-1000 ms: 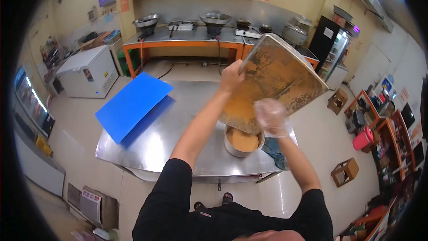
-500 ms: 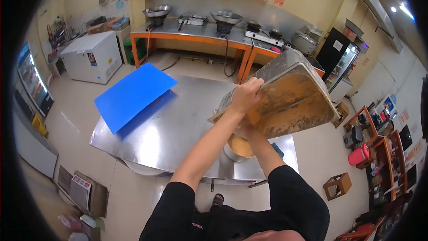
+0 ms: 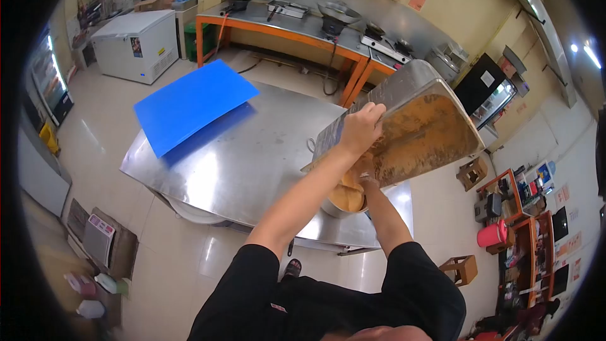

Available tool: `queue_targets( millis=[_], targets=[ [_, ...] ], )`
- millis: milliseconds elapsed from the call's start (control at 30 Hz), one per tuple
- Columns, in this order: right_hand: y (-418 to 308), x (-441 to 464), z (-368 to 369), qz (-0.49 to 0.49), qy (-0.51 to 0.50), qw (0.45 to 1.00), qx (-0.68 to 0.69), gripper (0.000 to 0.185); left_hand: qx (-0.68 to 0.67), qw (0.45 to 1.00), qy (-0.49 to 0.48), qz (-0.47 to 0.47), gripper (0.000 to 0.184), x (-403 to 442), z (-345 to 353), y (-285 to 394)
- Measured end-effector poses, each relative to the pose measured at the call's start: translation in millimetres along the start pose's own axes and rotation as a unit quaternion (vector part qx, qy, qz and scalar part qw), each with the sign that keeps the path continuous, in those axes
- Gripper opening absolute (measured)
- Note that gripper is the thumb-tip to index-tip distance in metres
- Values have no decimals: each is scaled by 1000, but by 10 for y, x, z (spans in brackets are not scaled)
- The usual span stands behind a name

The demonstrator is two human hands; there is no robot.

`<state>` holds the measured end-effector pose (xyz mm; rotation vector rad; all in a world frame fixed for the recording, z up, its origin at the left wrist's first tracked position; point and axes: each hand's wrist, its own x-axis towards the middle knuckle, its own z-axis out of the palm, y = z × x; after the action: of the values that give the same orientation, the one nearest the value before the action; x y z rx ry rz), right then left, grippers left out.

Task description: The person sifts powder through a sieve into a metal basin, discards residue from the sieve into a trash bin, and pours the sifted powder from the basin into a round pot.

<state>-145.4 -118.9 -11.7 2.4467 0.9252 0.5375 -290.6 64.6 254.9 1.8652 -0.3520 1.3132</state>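
My left hand (image 3: 363, 129) is closed around the near left rim of a large rectangular metal container (image 3: 432, 127), tilted over the table with its opening toward me. Brown, paste-like residue (image 3: 423, 129) coats its inside. At the container's lower corner is my right hand (image 3: 366, 169), close above the pot; its fingers are hard to make out against the brown stuff. Below the corner, a round metal pot (image 3: 339, 211) stands on the steel table (image 3: 252, 170). A thick brown mass (image 3: 349, 192) lies in the pot and reaches up toward the container's corner.
A blue flat sheet (image 3: 196, 106) lies at the table's left end, partly raised above its shadow. Behind the table stands an orange-framed counter (image 3: 284, 36) with woks and burners. A white chest freezer (image 3: 136, 44) is at back left, a wooden stool (image 3: 459, 270) on the right floor.
The camera view has shifted. More brown mass now shows between the container's corner and the pot. My left hand keeps its hold on the rim, and the container stays tilted.
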Motion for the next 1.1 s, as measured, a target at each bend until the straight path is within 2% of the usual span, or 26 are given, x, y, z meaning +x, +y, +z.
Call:
queue_targets(
  millis=[200,367,600,733,800,833,933,1033,1067,1100],
  targets=[
    [-226,157,-792,49,11,990,134,42,10,1000,-10,3,23,-55,-5,29],
    [-227,398,-980,56,6,981,187,43,10,1000,-5,26,21,-61,18,74],
    [78,-265,-808,24,-32,982,183,44,6,1000,0,22,22,-131,-17,55],
    [284,-230,-456,111,-20,974,195,45,-15,1000,5,3,20,-130,-65,28],
    [305,-107,-204,144,-42,960,238,45,-19,1000,0,-4,19,-157,-74,45],
    [269,-92,-347,150,-78,944,285,45,-19,1000,-6,-3,20,-166,-93,55],
    [-17,-182,-608,24,-59,991,120,43,-20,1000,-2,12,20,-141,-114,89],
    [-259,-591,-541,5,-15,998,62,41,-14,1000,-14,20,21,-194,-105,132],
    [-221,-573,-524,30,27,990,136,42,-8,1000,-18,24,22,-188,-92,130],
    [-194,-495,-847,58,66,974,209,42,-4,1000,-16,26,21,-196,-67,133]
  ],
)
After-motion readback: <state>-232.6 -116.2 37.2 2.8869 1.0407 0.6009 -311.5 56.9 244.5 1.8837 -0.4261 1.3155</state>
